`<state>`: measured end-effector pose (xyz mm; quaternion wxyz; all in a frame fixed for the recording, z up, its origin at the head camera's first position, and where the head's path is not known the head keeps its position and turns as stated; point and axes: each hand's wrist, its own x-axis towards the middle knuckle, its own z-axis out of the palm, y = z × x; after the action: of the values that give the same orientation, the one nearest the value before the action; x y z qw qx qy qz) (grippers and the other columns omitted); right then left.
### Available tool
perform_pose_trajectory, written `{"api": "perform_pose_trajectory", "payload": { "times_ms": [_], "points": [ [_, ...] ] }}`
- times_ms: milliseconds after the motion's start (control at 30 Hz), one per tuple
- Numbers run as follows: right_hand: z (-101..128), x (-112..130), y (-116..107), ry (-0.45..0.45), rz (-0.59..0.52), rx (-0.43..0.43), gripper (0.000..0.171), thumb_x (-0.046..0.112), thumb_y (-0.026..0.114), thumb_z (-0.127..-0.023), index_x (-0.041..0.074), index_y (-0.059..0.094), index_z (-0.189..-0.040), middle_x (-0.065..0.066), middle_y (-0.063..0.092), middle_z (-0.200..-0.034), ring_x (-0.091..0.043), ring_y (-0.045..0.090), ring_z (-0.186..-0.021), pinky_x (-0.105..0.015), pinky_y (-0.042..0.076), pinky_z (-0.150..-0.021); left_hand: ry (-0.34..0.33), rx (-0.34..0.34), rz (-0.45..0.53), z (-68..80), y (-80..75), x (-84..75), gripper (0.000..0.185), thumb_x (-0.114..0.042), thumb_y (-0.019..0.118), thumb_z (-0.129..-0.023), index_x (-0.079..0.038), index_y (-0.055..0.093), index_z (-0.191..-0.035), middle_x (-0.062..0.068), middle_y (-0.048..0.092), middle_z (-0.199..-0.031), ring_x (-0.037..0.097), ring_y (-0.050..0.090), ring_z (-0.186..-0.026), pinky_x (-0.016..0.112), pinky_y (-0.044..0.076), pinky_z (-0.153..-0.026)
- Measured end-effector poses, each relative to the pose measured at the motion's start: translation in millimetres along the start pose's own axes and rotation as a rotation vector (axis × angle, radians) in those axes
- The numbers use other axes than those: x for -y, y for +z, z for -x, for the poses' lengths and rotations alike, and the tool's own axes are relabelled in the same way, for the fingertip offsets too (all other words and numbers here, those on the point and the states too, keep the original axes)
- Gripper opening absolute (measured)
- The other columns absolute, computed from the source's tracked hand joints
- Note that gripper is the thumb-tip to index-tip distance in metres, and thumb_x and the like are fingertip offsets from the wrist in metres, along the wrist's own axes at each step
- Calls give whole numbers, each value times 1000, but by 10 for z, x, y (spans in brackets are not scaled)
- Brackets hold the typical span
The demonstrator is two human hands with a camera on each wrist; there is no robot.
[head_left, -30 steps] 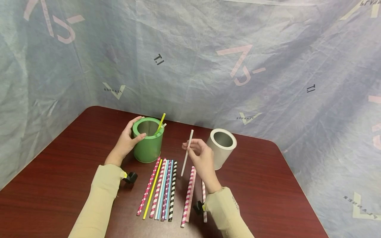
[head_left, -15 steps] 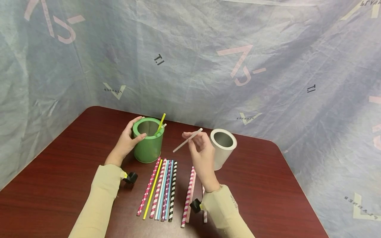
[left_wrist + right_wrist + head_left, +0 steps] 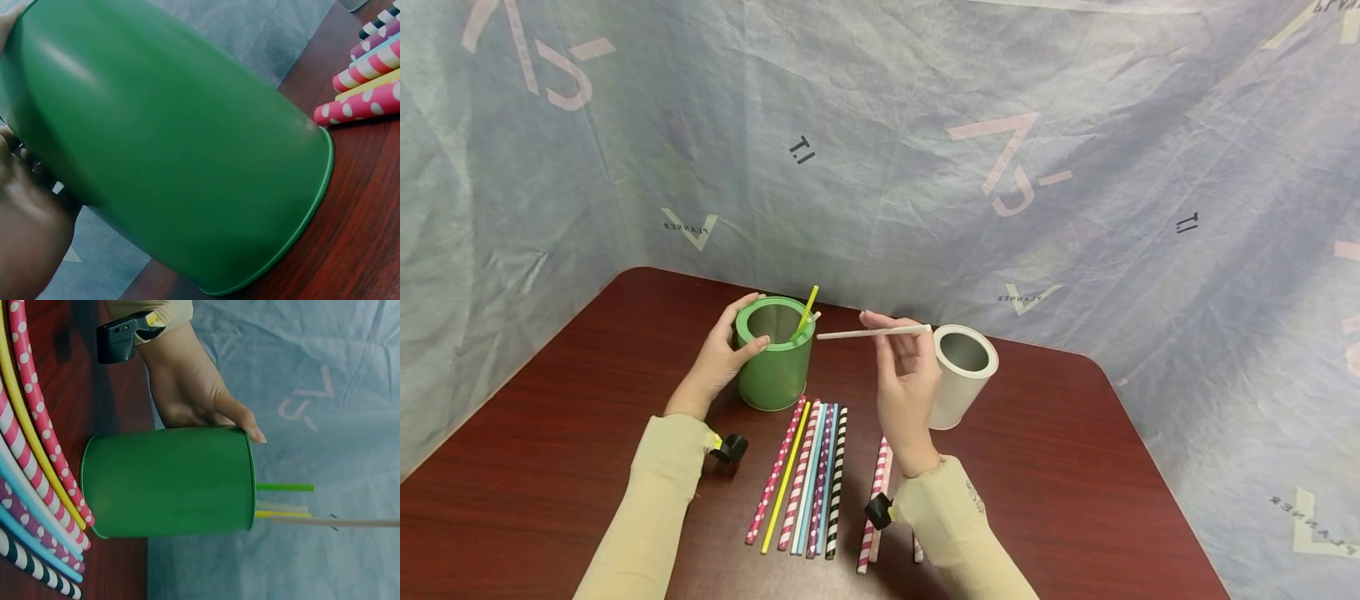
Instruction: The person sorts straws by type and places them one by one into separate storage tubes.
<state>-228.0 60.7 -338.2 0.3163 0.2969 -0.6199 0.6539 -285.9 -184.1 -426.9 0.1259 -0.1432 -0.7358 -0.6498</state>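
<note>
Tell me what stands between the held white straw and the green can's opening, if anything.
Only straws standing in the green can: a yellow straw, a pale straw and a green straw rise past its rim, on the side nearer the white straw.

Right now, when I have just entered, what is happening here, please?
A person's left hand grips a green can near its rim on the dark red table; a yellow straw and a green straw stick out of it. The right hand pinches a white straw in the air, one end toward the green can but outside it. A row of plain and patterned straws lies on the near side of that can; a white can stands partly behind the right hand.
</note>
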Motion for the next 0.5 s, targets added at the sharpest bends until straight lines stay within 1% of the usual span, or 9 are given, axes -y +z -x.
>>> {"api": "perform_pose_trajectory", "payload": {
  "times_ms": [100, 200, 367, 433, 500],
  "points": [
    [-13, 5, 58, -11, -12, -7, 13, -5, 55, -94, -12, 50, -104, -22, 69, -109, -28, 68, -107, -39, 50, -98, 0, -2, 6, 2, -3, 0, 69, -3, 59, -91, -4, 25, -151, 12, 32, -155, -3, 38, -125, 19, 33, -98],
    [-16, -17, 107, 11, -20, 7, 14, -1, 55, -95, -10, 50, -105, -18, 70, -110, -32, 66, -108, -39, 50, -98, -5, -5, 3, 5, -8, -6, 69, -4, 59, -92, -7, 26, -152, 12, 32, -155, 1, 38, -128, 20, 33, -99],
    [-20, -102, 182, 64, -32, 31, 16, 3, 55, -96, -7, 51, -109, -19, 69, -111, -33, 66, -110, -38, 50, -99, -18, -1, -13, 5, -8, -16, 68, -6, 59, -92, -13, 27, -152, 9, 32, -156, 14, 36, -134, 26, 33, -102],
    [-23, -140, 211, 76, -32, 35, 16, 2, 55, -96, -7, 52, -110, -20, 69, -111, -33, 66, -109, -37, 50, -99, -18, 3, -16, 2, -4, -17, 69, -6, 59, -92, -13, 27, -152, 9, 32, -156, 16, 36, -135, 27, 33, -102],
    [-26, -175, 239, 78, -29, 39, 16, -1, 54, -96, -7, 52, -110, -21, 69, -111, -33, 66, -109, -37, 50, -99, -20, 5, -15, 1, -1, -19, 69, -6, 59, -92, -13, 26, -152, 9, 32, -156, 16, 36, -134, 26, 33, -101]
  ]
}}
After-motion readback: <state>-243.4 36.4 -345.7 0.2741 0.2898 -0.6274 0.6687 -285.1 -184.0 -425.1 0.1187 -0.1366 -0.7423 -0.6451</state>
